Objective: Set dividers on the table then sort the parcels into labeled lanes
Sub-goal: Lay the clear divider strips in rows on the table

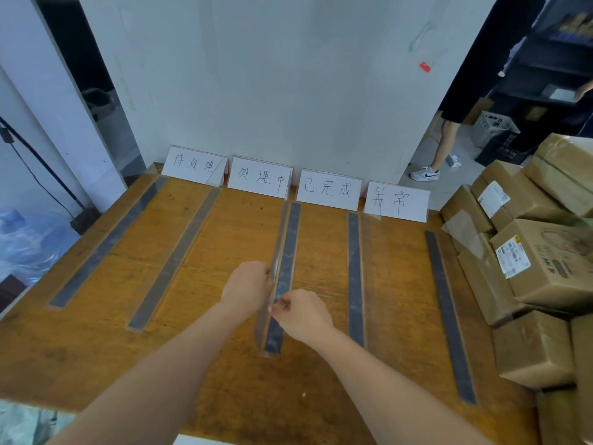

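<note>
Several long clear dividers with dark base strips lie on the wooden table (224,239), running from near me toward the wall. My left hand (247,289) and my right hand (303,314) both pinch the upright clear edge of the middle divider (287,252), left hand farther along it, right hand nearer its front end. Other dividers (106,245) (175,263) (355,277) (449,316) rest flat. White handwritten lane labels (194,165) (260,177) (328,190) (396,202) stand along the back edge. Cardboard parcels (542,261) are piled at the right.
A white wall panel (272,75) stands right behind the labels. A person in black stands at the back right beside dark shelving (552,75) and crates (494,130). Plastic-wrapped items (25,245) lie on the floor at the left.
</note>
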